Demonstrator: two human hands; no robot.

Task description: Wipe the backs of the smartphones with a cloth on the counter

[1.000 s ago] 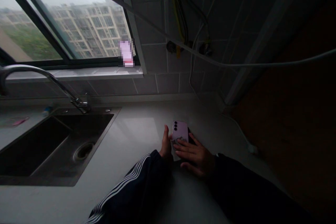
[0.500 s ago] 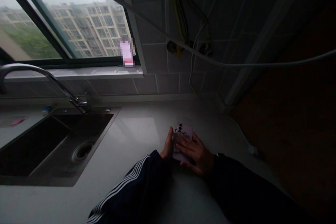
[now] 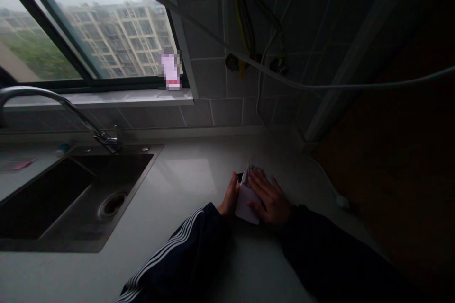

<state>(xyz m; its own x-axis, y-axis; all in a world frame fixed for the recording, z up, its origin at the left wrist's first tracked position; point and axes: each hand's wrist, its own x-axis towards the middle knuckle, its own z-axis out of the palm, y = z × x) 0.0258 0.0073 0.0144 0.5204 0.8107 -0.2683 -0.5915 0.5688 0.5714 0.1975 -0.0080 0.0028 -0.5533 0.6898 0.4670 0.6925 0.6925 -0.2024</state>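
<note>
A lilac phone (image 3: 246, 206) lies back side up in my left hand (image 3: 229, 198), just above the counter. My left thumb runs along its left edge, and the other fingers are hidden beneath it. Across the phone's upper back rests my right hand (image 3: 273, 201), fingers stretched, pressing a thin greyish cloth (image 3: 253, 169) onto it. The hand and cloth cover the camera lenses. A dark strip shows at the phone's upper left edge; I cannot make out what it is.
To the left, a steel sink (image 3: 131, 199) with a curved faucet (image 3: 67, 102) is set into the white counter (image 3: 185, 227). A pink pixelated item (image 3: 171, 71) stands on the windowsill. A pale cable (image 3: 341, 87) hangs across the view. A plug-like white piece (image 3: 341, 201) lies at right.
My right hand and the cloth have slid up the phone's back, exposing its lower part and covering the lenses. The phone has tilted slightly. My left hand keeps its hold.
</note>
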